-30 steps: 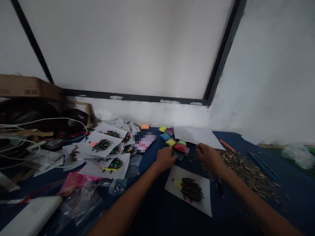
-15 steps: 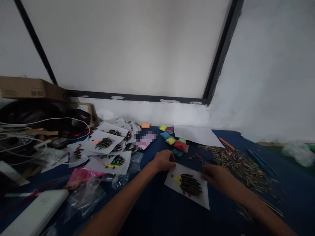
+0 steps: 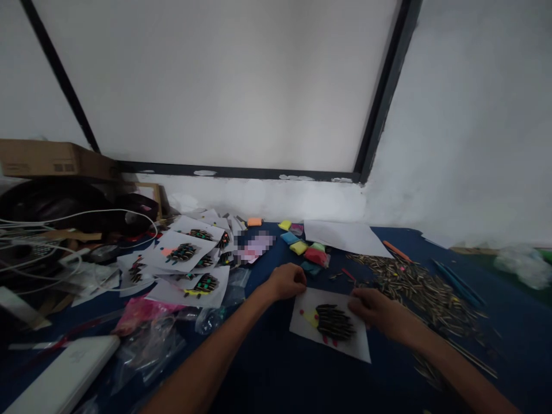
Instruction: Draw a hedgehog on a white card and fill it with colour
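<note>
Sheet: here it is, a white paper (image 3: pixel 302 325) lying on the blue table (image 3: pixel 267 374), a dark spiky hedgehog (image 3: pixel 335 323) with a yellow snout on it.
Left hand: curled at the paper's ten-o'clock corner (image 3: pixel 288 282), fingertips bunched; whether they grip cannot be told.
Right hand: over at two o'clock (image 3: pixel 366 307), thumb and fingers pinching the paper's edge.
Packets: coloured packets (image 3: pixel 298 248) cluster at eleven o'clock from the sheet.
Sticks: a heap of short brown sticks (image 3: pixel 425 290) sprawls at two o'clock.
Other sheets: finished-looking pictures (image 3: pixel 159 260) overlap at ten o'clock.
</note>
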Demonstrator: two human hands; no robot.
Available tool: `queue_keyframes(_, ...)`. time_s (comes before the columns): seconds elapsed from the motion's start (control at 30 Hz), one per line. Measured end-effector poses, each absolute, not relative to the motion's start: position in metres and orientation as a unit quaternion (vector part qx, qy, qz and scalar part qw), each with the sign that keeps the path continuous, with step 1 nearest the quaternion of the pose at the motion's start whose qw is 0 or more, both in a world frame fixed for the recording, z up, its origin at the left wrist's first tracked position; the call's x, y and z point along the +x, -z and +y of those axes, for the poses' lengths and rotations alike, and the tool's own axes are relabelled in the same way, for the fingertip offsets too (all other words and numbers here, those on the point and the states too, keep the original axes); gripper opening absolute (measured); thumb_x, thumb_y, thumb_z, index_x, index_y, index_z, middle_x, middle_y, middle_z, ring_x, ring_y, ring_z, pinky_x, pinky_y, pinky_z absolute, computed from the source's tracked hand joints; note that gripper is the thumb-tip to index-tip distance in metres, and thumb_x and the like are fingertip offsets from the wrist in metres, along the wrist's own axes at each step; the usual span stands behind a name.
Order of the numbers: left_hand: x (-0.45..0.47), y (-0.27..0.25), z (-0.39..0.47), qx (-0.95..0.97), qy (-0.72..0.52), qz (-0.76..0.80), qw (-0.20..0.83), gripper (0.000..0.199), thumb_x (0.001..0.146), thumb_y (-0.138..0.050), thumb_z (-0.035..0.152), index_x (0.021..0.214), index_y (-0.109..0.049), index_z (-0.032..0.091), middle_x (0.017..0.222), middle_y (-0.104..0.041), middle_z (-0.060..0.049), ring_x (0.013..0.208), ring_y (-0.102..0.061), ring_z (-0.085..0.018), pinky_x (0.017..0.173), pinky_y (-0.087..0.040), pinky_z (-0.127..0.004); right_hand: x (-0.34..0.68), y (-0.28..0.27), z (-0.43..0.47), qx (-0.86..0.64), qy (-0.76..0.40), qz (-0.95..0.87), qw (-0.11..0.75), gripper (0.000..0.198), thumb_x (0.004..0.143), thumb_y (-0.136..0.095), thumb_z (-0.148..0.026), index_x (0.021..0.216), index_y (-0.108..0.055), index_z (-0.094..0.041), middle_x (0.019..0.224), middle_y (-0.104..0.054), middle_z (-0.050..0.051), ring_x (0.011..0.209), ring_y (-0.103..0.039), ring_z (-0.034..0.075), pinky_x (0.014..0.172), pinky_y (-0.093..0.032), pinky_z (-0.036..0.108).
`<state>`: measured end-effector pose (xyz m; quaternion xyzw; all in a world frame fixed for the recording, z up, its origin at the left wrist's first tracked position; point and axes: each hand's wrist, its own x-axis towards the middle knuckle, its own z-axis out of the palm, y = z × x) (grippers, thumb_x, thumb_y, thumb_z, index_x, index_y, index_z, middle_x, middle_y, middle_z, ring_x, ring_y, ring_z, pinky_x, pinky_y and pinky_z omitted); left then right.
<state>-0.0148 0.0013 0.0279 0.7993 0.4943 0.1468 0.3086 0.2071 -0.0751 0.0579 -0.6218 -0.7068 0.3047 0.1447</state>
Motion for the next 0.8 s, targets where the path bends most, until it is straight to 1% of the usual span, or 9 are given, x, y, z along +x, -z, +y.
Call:
queue_keyframes(0.07, -0.016, -0.025, 0.006, 0.79, -0.175, 0.492, 0.321, 0.02, 0.072, -0.057, 0.016, 0.087, -0.07, 0.013, 0.083, -0.07, -0.003, 0.077, -0.062, -0.015, 0.067, -0.045, -0.021, 0.208, -0.058, -0.075, -0.62, -0.334, -0.692, 0.156, 0.023, 0.078, -0.05, -0.041, 0.069, -0.054, -0.02, 0.057, -0.055, -0.002, 0.053, -0.052, 0.014, 0.049, -0.038, 0.024)
queue_keyframes(0.23, -0.018, -0.016, 0.017, 0.748, -0.251, 0.518, 0.33, 0.026, 0.08, -0.05, 0.017, 0.097, -0.067, 0.008, 0.089, -0.07, -0.007, 0.077, -0.062, -0.014, 0.066, -0.046, -0.02, 0.218, -0.06, -0.068, -0.614, -0.399, -0.658, 0.176, 0.041, 0.075, -0.048, -0.057, 0.086, -0.06, -0.019, 0.066, -0.062, 0.001, 0.05, -0.054, 0.014, 0.044, -0.039, 0.024)
queue_keyframes(0.33, -0.019, -0.012, 0.02, 0.727, -0.278, 0.538, 0.324, 0.028, 0.082, -0.048, 0.018, 0.101, -0.066, 0.008, 0.092, -0.07, -0.007, 0.074, -0.062, -0.013, 0.065, -0.047, -0.021, 0.221, -0.073, -0.062, -0.625, -0.428, -0.617, 0.212, 0.045, 0.065, -0.058, -0.061, 0.085, -0.062, -0.021, 0.066, -0.064, 0.003, 0.051, -0.056, 0.018, 0.044, -0.042, 0.027)
queue_keyframes(0.43, -0.019, -0.011, 0.021, 0.718, -0.285, 0.554, 0.31, 0.027, 0.082, -0.049, 0.017, 0.101, -0.067, 0.011, 0.092, -0.07, -0.006, 0.078, -0.063, -0.014, 0.069, -0.047, -0.022, 0.216, -0.088, -0.056, -0.629, -0.412, -0.602, 0.267, 0.04, 0.059, -0.066, -0.056, 0.08, -0.066, -0.023, 0.067, -0.067, 0.007, 0.069, -0.062, 0.026, 0.055, -0.05, 0.033)
queue_keyframes(0.53, -0.016, -0.011, 0.018, 0.718, -0.282, 0.568, 0.286, 0.025, 0.081, -0.052, 0.02, 0.099, -0.069, 0.016, 0.096, -0.07, -0.005, 0.088, -0.064, -0.019, 0.076, -0.048, -0.026, 0.205, -0.096, -0.047, -0.625, -0.423, -0.566, 0.332, 0.033, 0.059, -0.068, -0.049, 0.08, -0.067, -0.024, 0.077, -0.07, 0.009, 0.083, -0.064, 0.03, 0.066, -0.053, 0.036)
queue_keyframes(0.63, -0.011, -0.01, 0.015, 0.719, -0.274, 0.586, 0.255, 0.028, 0.083, -0.052, 0.027, 0.104, -0.068, 0.017, 0.106, -0.068, -0.009, 0.099, -0.062, -0.026, 0.084, -0.047, -0.034, 0.188, -0.095, -0.031, -0.601, -0.457, -0.553, 0.352, 0.029, 0.067, -0.066, -0.046, 0.084, -0.067, -0.023, 0.069, -0.068, 0.006, 0.071, -0.064, 0.026, 0.058, -0.053, 0.034)
queue_keyframes(0.7, -0.008, -0.009, 0.013, 0.72, -0.276, 0.592, 0.234, 0.032, 0.084, -0.05, 0.028, 0.111, -0.065, 0.019, 0.113, -0.065, -0.009, 0.106, -0.059, -0.026, 0.09, -0.044, -0.035, 0.171, -0.092, -0.017, -0.566, -0.477, -0.57, 0.357, 0.027, 0.072, -0.064, -0.043, 0.089, -0.067, -0.022, 0.062, -0.063, 0.002, 0.059, -0.06, 0.02, 0.051, -0.049, 0.03)
queue_keyframes(0.77, -0.007, -0.008, 0.011, 0.725, -0.27, 0.592, 0.226, 0.027, 0.084, -0.049, 0.029, 0.101, -0.068, 0.02, 0.105, -0.068, -0.009, 0.102, -0.061, -0.026, 0.09, -0.045, -0.036, 0.149, -0.09, -0.001, -0.548, -0.483, -0.58, 0.361, 0.023, 0.076, -0.062, -0.038, 0.092, -0.066, -0.022, 0.056, -0.058, -0.002, 0.049, -0.053, 0.015, 0.043, -0.043, 0.025)
queue_keyframes(0.8, -0.006, -0.008, 0.01, 0.728, -0.269, 0.59, 0.223, 0.025, 0.084, -0.048, 0.028, 0.098, -0.069, 0.021, 0.103, -0.069, -0.007, 0.1, -0.061, -0.024, 0.089, -0.045, -0.035, 0.136, -0.09, 0.007, -0.537, -0.488, -0.585, 0.362, 0.019, 0.078, -0.06, -0.034, 0.092, -0.066, -0.021, 0.058, -0.058, -0.002, 0.048, -0.052, 0.013, 0.043, -0.042, 0.023)
